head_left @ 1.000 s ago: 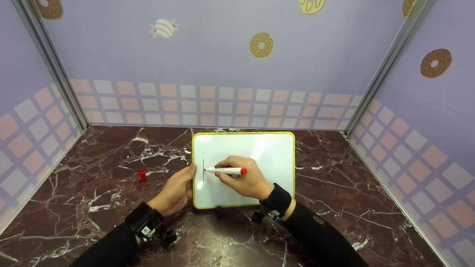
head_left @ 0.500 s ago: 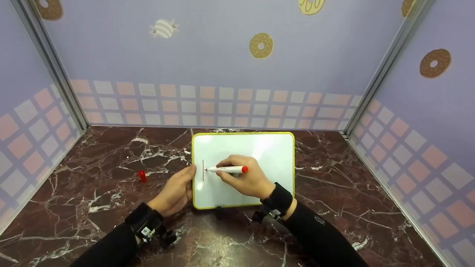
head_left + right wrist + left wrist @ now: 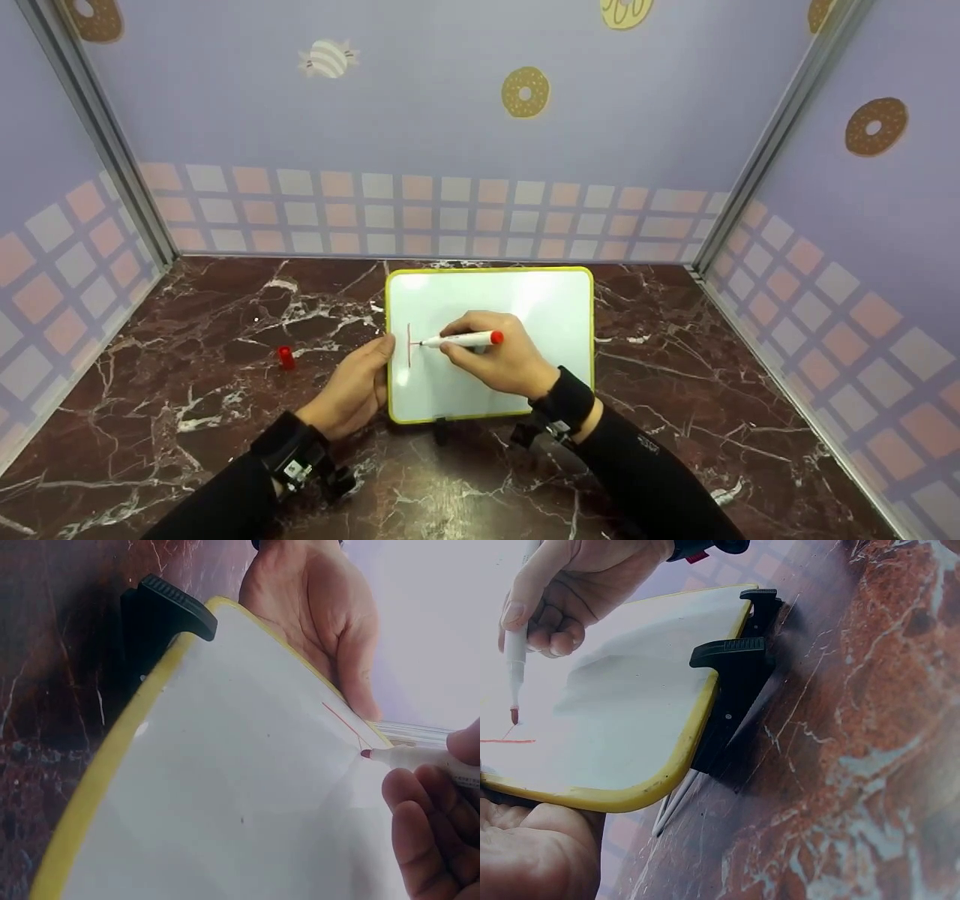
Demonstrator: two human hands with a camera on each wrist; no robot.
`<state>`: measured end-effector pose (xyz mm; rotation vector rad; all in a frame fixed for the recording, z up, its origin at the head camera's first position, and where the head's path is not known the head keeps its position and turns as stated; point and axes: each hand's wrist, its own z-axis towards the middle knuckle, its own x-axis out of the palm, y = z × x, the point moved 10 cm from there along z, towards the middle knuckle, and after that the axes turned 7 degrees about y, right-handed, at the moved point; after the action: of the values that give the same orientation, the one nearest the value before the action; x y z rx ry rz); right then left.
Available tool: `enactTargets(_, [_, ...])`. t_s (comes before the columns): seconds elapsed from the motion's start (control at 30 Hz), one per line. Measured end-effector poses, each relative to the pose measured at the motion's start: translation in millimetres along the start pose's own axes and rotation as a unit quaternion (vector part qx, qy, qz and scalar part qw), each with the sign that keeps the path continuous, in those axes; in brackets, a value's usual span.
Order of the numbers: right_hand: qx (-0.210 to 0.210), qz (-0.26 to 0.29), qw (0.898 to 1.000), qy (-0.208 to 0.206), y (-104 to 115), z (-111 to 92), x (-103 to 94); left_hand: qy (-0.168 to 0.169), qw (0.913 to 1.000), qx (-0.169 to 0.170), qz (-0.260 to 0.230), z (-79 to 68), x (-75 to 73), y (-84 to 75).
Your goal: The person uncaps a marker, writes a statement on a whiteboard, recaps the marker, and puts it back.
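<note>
A whiteboard (image 3: 487, 292) with a yellow frame stands tilted on the table. My left hand (image 3: 351, 390) grips its left edge, thumb at the front rim, the other fingers mostly hidden behind. Between the thumb and fingers of my right hand (image 3: 506, 358) is a white marker (image 3: 466, 340) with a red end. Its red tip (image 3: 366, 754) meets the board near the left side. There, a vertical red line (image 3: 409, 360) has a short horizontal stroke running right from its middle to the tip. The red marker cap (image 3: 286, 358) stands on the table, left of my left hand.
Black clips (image 3: 735, 682) hold the board's lower edge, with a thin white rod (image 3: 676, 802) behind. The dark red marbled table (image 3: 675, 420) extends around the board. Patterned lilac walls (image 3: 420, 135) with metal corner posts enclose the back and sides.
The marker tip has slid slightly right, and the short horizontal red stroke from the vertical line has grown longer. My left hand keeps its hold on the board's edge.
</note>
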<state>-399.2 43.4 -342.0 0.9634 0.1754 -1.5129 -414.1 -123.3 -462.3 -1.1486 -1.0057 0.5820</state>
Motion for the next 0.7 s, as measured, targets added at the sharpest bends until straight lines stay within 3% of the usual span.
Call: enactTargets(0.7, [0.020,-0.013,1.000,0.008,-1.3,0.1,-5.0,0.007,1.0000,-0.005,0.004,-0.2,0.5,1.1])
